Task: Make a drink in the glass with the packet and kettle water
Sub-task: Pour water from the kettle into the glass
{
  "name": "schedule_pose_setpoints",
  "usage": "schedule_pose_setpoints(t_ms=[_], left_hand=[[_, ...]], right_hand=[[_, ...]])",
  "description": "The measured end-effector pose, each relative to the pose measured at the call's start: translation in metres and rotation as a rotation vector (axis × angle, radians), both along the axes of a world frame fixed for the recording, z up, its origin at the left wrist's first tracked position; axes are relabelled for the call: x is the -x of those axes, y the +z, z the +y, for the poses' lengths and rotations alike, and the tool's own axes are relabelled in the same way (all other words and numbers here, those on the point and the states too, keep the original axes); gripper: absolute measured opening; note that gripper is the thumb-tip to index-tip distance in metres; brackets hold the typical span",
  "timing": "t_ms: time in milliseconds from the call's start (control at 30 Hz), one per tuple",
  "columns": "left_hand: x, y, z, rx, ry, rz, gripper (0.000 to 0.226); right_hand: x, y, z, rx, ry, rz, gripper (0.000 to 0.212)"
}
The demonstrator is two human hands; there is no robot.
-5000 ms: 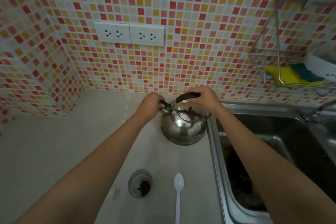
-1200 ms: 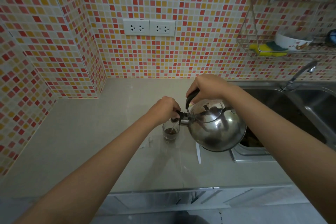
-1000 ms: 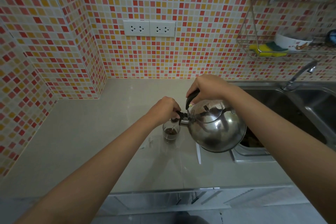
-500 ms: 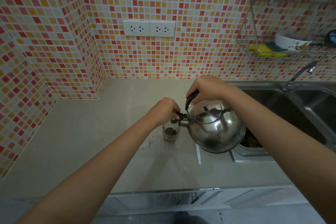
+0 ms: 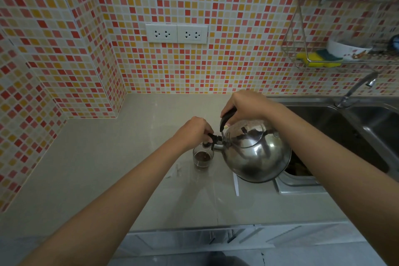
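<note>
Small clear glass (image 5: 202,158) with brown powder stands under the left hand (image 5: 194,130), which grips the spout cap open while the right hand (image 5: 244,104) grasps the shiny steel kettle (image 5: 257,155), tilted for pouring.

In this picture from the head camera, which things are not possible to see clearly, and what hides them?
- Water stream into the glass: too small to tell; the left hand covers the spout tip.
- Spoon: only a white strip shows; the kettle hides the rest.
- Kettle handle: mostly wrapped by the right hand.
- Bowl on the wall rack: blurred, and its contents cannot be seen.
</note>
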State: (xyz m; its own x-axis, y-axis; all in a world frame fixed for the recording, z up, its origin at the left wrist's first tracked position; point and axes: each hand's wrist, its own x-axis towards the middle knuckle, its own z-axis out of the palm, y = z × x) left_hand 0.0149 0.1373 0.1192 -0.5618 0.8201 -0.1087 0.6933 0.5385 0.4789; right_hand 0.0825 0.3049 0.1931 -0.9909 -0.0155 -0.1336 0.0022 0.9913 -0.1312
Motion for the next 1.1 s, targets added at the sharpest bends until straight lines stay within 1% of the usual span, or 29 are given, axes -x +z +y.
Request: schedule_pose_setpoints(t_ms=[167, 333, 500, 633, 833, 1100], left_hand=[[0.007, -0.005, -0.002, -0.037, 0.025, -0.058, 0.031], [0.015, -0.01, -0.002, -0.133, 0.068, -0.151, 0.031], [0.029, -0.004, 0.012, -0.322, 0.175, -0.251, 0.034], [0.048, 0.005, 0.036, -0.39, 0.23, -0.286, 0.033], [0.078, 0.005, 0.073, -0.367, 0.292, -0.247, 0.033], [0.105, -0.023, 0.11, -0.242, 0.428, -0.19, 0.032]], right_hand=[[-0.003, -0.002, 0.012, 0.135, -0.005, -0.013, 0.026], [-0.007, -0.002, 0.033, 0.302, -0.032, -0.012, 0.027], [-0.001, 0.006, 0.061, 0.367, -0.094, 0.052, 0.018], [0.012, 0.011, 0.086, 0.404, -0.142, 0.132, 0.016], [0.039, -0.005, 0.116, 0.475, -0.19, 0.187, 0.02], [0.079, -0.051, 0.144, 0.512, -0.216, 0.158, 0.025]])
